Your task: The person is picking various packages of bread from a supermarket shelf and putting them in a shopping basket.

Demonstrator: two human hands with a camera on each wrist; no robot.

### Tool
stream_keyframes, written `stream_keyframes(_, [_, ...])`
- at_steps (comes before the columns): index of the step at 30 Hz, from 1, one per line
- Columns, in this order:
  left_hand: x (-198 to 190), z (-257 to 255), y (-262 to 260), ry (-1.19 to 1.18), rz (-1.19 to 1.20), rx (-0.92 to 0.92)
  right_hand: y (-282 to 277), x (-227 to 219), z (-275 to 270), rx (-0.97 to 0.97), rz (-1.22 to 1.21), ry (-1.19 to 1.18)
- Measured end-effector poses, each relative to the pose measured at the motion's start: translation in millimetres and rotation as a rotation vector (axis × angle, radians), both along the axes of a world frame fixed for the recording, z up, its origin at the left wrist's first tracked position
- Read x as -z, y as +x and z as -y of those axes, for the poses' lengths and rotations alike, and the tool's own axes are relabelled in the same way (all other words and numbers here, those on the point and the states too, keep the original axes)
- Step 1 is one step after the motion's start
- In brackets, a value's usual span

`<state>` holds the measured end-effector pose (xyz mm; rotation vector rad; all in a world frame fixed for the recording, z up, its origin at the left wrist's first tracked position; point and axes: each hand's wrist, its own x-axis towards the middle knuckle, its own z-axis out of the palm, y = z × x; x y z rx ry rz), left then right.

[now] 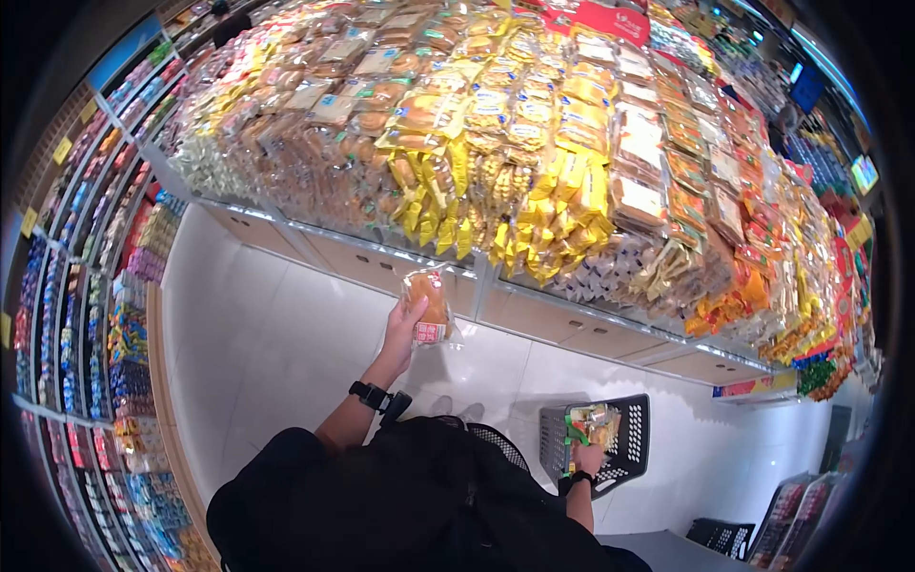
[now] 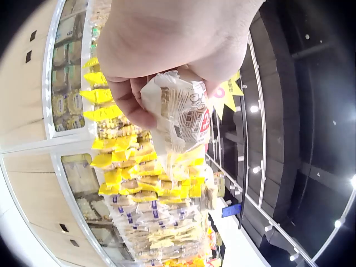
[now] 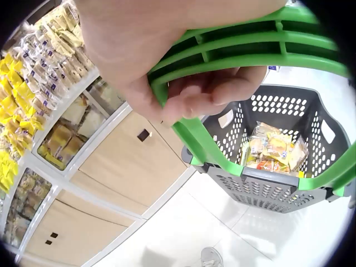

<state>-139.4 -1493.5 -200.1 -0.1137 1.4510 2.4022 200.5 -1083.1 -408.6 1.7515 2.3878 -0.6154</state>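
In the head view my left hand (image 1: 400,334) grips a clear-wrapped bread pack (image 1: 431,305) with red print, held over the floor in front of the display. The left wrist view shows the left hand (image 2: 172,44) with its fingers curled round the crinkled wrapper (image 2: 181,114). My right hand (image 3: 167,67) has its fingers curled round the green handle (image 3: 250,44) of a dark grey perforated basket (image 3: 256,189). Several wrapped food packs (image 3: 275,147) lie inside that basket. It hangs at my right side in the head view, with the right hand (image 1: 589,459) above it.
A long display (image 1: 534,114) piled with packaged breads stands ahead, over wooden cabinets (image 1: 534,310). Shelves of small packs (image 1: 86,276) line the left side. Pale tiled floor (image 1: 276,334) lies between. Another dark basket (image 1: 720,536) is at the lower right.
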Motion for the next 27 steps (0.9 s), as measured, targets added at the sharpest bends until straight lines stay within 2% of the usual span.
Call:
stream_keyframes(3, [-18,6,6,0.024,0.008,-0.138,4,15,-6,-0.031,-0.06,0.048])
stream_keyframes(5, [-24,8,11,0.03,0.029,-0.192,4,8,-9,-0.039,-0.073,0.041])
stream_keyframes(7, [-25,16,13,-0.005,-0.022,-0.225,-6,-13,-4,-0.046,0.01,-0.126])
stream_keyframes(8, [-23,20,15,-0.002,-0.024,-0.239,-7,-9,-2,-0.059,0.009,-0.123])
stream_keyframes(10, [-18,29,21,-0.009,-0.002,-0.297,2,-1,-1,-0.069,-0.17,0.007])
stream_keyframes(14, [-10,50,24,0.01,0.028,-0.399,3,19,-4,-0.039,-0.192,-0.006])
stream_keyframes(16, [-10,60,31,0.013,0.032,-0.478,0,11,2,-0.051,-0.137,0.017])
stream_keyframes(18, [-13,72,34,0.036,0.025,-0.511,-7,5,1,-0.019,-0.082,-0.171])
stream_keyframes(19, [-15,77,36,0.059,0.004,-0.529,-2,28,-6,-0.045,-0.189,-0.235])
stream_keyframes(21, [-17,92,37,0.081,0.014,-0.544,-10,27,26,-0.106,-0.084,0.084])
stream_keyframes(22, [-16,100,38,0.09,0.002,-0.54,-14,12,37,-0.139,-0.201,-0.079])
stream_keyframes(23, [-15,106,40,0.101,0.03,-0.554,-23,-2,46,-0.1,-0.115,-0.111])
stream_keyframes(24, [-17,114,35,0.119,-0.015,-0.568,-28,6,56,-0.143,-0.156,-0.118])
stream_keyframes(27, [-13,144,34,0.193,-0.037,-0.609,-33,15,86,-0.069,-0.08,-0.115])
